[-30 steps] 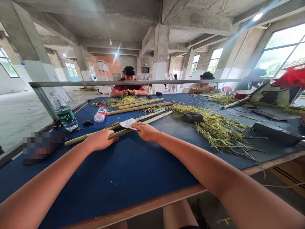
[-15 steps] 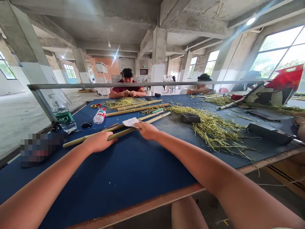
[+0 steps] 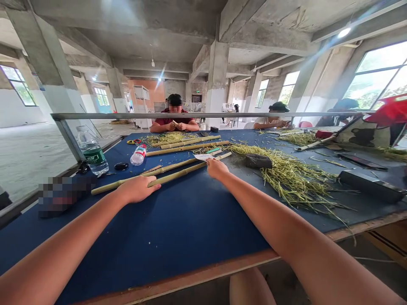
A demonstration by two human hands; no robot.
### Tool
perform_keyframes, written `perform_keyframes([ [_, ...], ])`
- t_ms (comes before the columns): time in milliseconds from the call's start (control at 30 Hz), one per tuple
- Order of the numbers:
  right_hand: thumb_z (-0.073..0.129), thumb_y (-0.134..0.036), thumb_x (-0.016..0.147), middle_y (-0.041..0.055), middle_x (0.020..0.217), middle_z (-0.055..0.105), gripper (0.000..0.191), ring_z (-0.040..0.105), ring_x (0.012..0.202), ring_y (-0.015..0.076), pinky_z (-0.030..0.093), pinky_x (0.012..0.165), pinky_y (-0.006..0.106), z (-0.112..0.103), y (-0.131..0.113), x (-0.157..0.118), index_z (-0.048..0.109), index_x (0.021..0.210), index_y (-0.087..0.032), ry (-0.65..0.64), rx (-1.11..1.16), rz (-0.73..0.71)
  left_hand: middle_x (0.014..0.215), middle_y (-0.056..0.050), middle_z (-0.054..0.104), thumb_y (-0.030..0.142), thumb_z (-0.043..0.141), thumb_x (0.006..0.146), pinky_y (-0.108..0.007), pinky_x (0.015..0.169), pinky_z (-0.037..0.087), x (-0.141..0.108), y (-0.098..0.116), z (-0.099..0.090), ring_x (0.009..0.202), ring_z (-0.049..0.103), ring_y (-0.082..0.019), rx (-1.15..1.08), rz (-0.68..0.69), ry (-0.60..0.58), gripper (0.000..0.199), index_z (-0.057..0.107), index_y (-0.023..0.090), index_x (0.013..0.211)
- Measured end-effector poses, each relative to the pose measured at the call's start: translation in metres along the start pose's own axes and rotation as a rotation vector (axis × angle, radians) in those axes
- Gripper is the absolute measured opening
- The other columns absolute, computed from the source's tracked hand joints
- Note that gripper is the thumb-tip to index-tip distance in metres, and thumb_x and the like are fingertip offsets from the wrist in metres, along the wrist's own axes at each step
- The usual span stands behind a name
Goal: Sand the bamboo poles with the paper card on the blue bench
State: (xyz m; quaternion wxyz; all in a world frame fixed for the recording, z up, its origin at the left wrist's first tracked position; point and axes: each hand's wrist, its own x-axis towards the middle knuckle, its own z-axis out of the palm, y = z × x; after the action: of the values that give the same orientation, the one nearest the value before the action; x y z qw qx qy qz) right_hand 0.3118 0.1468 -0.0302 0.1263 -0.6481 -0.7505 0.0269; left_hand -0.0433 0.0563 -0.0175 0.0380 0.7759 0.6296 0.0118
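Our right hand [image 3: 217,168] has moved forward, open, to a paper slip [image 3: 203,156]; our unclenched left hand [image 3: 136,189] rests on stiff, light bamboo poles [image 3: 181,173], best grasped mid-length.

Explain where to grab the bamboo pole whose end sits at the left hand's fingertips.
Around its middle, from above on the near side: the bamboo pole lies long and flat on the blue table, so a central grip should balance it, and the neighbouring pole lies beyond it.

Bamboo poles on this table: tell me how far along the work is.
Done: a heap of thin stalks lies on the table. In hand: left hand rests on a bamboo pole, right hand at a paper slip. Remaining: two more poles lie farther off.
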Motion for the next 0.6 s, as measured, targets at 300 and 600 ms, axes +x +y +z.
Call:
perform_keyframes([
  [300, 0.052, -0.013, 0.116, 0.0049, 0.188, 0.062, 0.069, 0.049, 0.181, 0.0233, 0.036, 0.151, 0.041, 0.046, -0.082, -0.025, 0.066, 0.183, -0.025, -0.057, 0.190, -0.694, 0.152, -0.009, 0.090, 0.067, 0.043, 0.114, -0.041, 0.105, 0.062, 0.005, -0.003, 0.003, 0.134, 0.084, -0.036, 0.006, 0.048, -0.043, 0.056, 0.078, 0.032, 0.140],
  [600, 0.041, -0.005, 0.121, 0.0325, 0.170, 0.073, 0.060, 0.068, 0.163, 0.0342, 0.052, 0.130, 0.039, -0.005, 0.009, 0.005, 0.071, 0.172, -0.002, 0.012, 0.013, -0.033, 0.148, -0.016, 0.090, 0.074, 0.043, 0.111, -0.045, 0.105, 0.062, 0.000, 0.004, -0.003, 0.133, 0.083, -0.042, 0.009, -0.025, -0.048, 0.061, 0.079, 0.028, 0.128],
])
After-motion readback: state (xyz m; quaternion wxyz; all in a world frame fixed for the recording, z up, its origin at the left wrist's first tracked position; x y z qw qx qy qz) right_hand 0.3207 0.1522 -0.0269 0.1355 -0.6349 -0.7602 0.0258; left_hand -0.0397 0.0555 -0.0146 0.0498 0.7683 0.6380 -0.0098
